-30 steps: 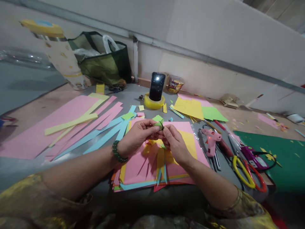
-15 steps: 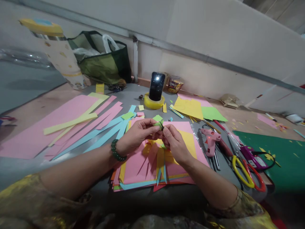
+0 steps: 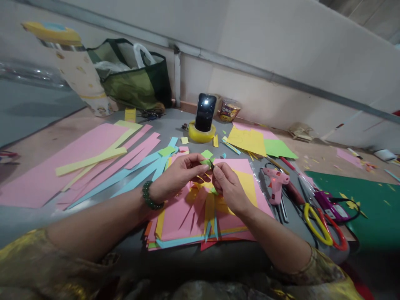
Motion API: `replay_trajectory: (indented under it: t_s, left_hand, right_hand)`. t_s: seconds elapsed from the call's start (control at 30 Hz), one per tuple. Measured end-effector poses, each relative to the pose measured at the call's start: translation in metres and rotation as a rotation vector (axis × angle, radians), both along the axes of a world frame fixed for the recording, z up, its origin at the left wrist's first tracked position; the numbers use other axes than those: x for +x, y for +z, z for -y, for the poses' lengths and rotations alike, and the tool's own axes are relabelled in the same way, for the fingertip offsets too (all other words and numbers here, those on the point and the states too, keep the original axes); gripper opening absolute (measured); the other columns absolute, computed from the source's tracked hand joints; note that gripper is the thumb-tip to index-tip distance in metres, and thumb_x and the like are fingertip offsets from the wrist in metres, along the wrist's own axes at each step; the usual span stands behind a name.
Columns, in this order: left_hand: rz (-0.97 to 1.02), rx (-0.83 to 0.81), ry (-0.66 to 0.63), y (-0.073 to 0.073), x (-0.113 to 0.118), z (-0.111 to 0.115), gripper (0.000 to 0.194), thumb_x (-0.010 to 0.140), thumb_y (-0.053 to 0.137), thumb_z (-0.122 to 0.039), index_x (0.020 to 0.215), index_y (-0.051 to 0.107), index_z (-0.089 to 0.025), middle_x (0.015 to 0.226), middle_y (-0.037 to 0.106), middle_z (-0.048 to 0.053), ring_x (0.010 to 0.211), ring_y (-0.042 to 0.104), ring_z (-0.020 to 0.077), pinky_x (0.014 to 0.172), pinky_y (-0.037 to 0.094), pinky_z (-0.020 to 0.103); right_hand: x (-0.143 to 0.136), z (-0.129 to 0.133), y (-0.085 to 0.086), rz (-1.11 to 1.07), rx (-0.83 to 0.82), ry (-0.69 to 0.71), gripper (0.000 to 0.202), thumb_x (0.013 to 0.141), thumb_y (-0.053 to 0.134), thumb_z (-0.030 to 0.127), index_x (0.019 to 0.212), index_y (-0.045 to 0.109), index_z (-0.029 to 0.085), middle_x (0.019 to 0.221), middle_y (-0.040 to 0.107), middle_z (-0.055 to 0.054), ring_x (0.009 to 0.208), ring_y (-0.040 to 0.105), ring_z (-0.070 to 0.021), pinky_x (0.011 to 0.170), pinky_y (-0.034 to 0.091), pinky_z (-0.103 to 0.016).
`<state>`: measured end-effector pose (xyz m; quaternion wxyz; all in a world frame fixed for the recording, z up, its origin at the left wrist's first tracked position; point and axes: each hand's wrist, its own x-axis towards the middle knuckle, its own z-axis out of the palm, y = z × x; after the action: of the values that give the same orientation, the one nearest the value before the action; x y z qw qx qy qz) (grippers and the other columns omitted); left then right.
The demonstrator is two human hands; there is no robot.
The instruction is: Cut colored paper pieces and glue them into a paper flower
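Here, the left hand (image 3: 178, 178) and the right hand (image 3: 230, 186) pinch a small, folded, light-green paper piece (image 3: 210, 161) between nearly closed fingers, above a stack of flat, multicoloured paper sheets (image 3: 176, 221), presumably gripping opposite sides to steady its flimsy fold.

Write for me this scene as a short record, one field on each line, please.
Left hand: holds a small green piece
Right hand: closed at the same piece; a dark detail there is too small to identify
Left wrist: bead bracelet
Below hands: stacked coloured paper, pink on top
Left side: paper strips
Right side: pink glue gun, scissors with yellow and red handles
Back: upright phone at yellow roll; green bag
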<state>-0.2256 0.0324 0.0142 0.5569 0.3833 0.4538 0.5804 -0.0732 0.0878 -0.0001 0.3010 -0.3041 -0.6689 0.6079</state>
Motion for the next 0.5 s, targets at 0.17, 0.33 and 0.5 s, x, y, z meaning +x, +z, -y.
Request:
replay_trajectory:
  t_s: [0.17,0.33,0.5]
  left_hand:
    - [0.000,0.005,0.020,-0.0018,-0.0004,-0.0009,0.040,0.059,0.089,-0.041,0.071,0.059,-0.017,0.068,0.065,-0.003,0.061,0.067,0.0122,0.062,0.052,0.023]
    - [0.000,0.021,0.014,-0.0030,-0.0013,-0.0015,0.040,0.060,0.088,-0.041,0.073,0.058,-0.018,0.069,0.068,-0.002,0.060,0.067,0.0126,0.062,0.054,0.024]
    - [0.026,0.026,0.032,-0.0030,-0.0013,-0.0015,0.038,0.060,0.088,-0.037,0.074,0.058,-0.018,0.065,0.068,-0.003,0.057,0.066,0.0114,0.059,0.053,0.023]
  right_hand:
    - [0.0005,-0.0010,-0.0006,0.005,0.011,-0.006,0.046,0.083,0.057,0.068,0.078,0.047,0.024,0.058,0.036,0.008,0.052,0.030,-0.0102,0.046,0.020,-0.026]
    - [0.0012,-0.0013,0.0000,0.018,0.015,0.001,0.045,0.084,0.057,0.067,0.079,0.047,0.024,0.058,0.036,0.008,0.052,0.030,-0.0104,0.046,0.021,-0.026]
    - [0.0013,-0.0013,-0.0002,0.024,0.014,-0.006,0.045,0.083,0.056,0.067,0.078,0.046,0.024,0.060,0.037,0.007,0.053,0.031,-0.0107,0.047,0.022,-0.026]
